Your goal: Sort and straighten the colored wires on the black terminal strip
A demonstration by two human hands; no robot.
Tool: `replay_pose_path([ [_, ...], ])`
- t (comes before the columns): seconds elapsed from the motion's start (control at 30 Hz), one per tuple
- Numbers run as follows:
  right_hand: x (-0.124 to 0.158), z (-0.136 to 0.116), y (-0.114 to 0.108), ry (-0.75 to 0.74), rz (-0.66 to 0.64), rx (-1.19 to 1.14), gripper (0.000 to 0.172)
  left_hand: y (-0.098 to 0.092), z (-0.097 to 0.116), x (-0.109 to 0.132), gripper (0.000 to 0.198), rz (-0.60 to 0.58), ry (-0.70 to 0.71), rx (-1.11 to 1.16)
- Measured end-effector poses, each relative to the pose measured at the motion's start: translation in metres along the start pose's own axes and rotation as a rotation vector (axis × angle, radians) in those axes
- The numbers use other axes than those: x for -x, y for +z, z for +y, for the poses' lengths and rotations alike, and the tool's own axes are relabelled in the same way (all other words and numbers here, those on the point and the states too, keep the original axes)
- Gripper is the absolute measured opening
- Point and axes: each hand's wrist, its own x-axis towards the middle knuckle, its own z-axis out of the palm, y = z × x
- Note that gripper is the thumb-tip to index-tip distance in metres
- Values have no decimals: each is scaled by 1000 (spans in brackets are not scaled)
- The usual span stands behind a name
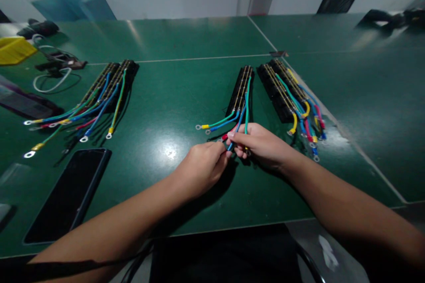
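Note:
In front of me lies a black terminal strip [239, 90] with brass-coloured rails, and green, blue and red wires run from its near end. My right hand [257, 141] pinches a blue wire [241, 119] from it, with a green wire [247, 110] passing by the fingers. The fingertips of my left hand [210, 159] are closed at the blue wire's near end, close to a red wire end. A green wire [221, 120] and another blue wire with ring lugs stick out loose to the left. My fingers hide the held wire's tip.
Two similar wired strips [280, 90] lie to the right, and two more [108, 84] at the left. A phone [68, 194] rests near the front left. Beyond are a white cable [53, 86] and a yellow bin [15, 51]. The table's front edge runs below my forearms.

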Motion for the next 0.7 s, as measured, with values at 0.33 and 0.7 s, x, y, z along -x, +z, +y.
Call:
replay_pose_path([
  [0.33, 0, 0, 0, 0, -9, -13, 25, -3, 1, -1, 24, -41, -28, 13],
  [0.7, -1, 1, -1, 3, -5, -3, 27, -4, 3, -1, 25, -53, -40, 29],
])
